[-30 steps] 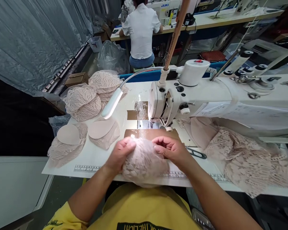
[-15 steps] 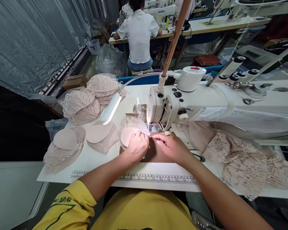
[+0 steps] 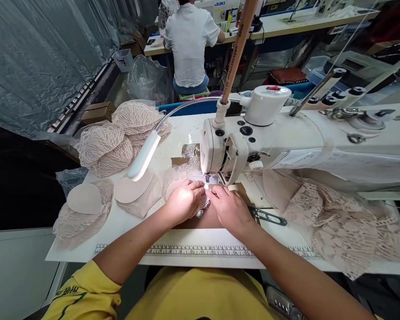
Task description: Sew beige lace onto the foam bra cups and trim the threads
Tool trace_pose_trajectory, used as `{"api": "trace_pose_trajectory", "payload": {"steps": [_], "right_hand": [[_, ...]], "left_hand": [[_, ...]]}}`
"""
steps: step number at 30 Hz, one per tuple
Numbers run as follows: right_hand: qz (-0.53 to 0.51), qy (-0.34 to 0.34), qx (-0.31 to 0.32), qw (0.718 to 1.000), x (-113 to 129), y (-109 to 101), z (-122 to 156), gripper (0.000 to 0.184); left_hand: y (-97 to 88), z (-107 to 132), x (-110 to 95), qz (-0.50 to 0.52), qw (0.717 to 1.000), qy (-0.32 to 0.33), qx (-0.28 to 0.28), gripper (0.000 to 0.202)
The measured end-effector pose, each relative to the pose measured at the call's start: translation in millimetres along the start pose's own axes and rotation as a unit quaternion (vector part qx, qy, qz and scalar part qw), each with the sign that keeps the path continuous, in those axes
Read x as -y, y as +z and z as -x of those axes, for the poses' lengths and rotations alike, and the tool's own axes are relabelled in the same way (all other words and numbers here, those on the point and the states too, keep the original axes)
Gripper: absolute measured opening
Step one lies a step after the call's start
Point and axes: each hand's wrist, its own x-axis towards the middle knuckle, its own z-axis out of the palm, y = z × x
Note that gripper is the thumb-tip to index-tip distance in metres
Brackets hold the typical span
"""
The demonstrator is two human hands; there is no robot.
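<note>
Under the needle of a white sewing machine (image 3: 220, 149) lies a beige lace piece (image 3: 183, 172) with a smooth pale patch on it. My left hand (image 3: 184, 202) rests on this piece left of the presser foot, its fingers closed on the fabric. From the right, my right hand (image 3: 232, 209) reaches to the same piece just in front of the foot, thumb and fingers pinched at its edge. The fingertips of both hands nearly meet, and they partly cover the lace. The stitch spot is lit brightly.
Left are stacked lace pieces (image 3: 103, 144) and two lace pieces with oval patches (image 3: 85, 198) (image 3: 133, 189). A lamp (image 3: 145, 155) arches over the table. A dark slotted metal tool (image 3: 270, 217) lies right, near heaped lace (image 3: 340, 218). A person (image 3: 190, 46) sits beyond.
My left hand has shifted slightly left and its fingers have stretched toward the needle. My right hand has moved left and closer to the foot. The lace piece has turned, its patch now more covered.
</note>
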Motion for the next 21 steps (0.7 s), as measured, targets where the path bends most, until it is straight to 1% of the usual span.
{"api": "trace_pose_trajectory", "payload": {"steps": [3,6,10,14,18,21], "right_hand": [[-0.002,0.014,-0.001,1.0,-1.1,-1.4,-4.5,0.039],[-0.01,0.026,-0.003,1.0,-1.8,-2.1,-7.7,0.041],[-0.019,0.044,0.001,0.999,-1.4,-3.9,-9.5,0.044],[-0.026,0.052,0.015,0.998,-0.2,-6.7,-9.4,0.044],[-0.026,0.046,0.01,0.999,-0.3,-6.7,-7.6,0.044],[-0.026,0.035,-0.004,0.999,-1.9,-4.3,-6.3,0.046]], "left_hand": [[15.3,-2.9,10.4,-0.048,0.998,0.029,-0.009,0.029],[23.0,-6.1,19.6,-0.056,0.998,0.038,-0.005,0.03],[21.6,-10.7,27.7,-0.048,0.997,0.052,-0.014,0.032],[20.1,-12.5,29.6,-0.043,0.997,0.064,-0.023,0.033],[22.5,-13.1,31.3,-0.028,0.998,0.048,-0.024,0.033],[23.4,-13.8,32.8,-0.013,0.999,0.023,-0.028,0.033]]}}
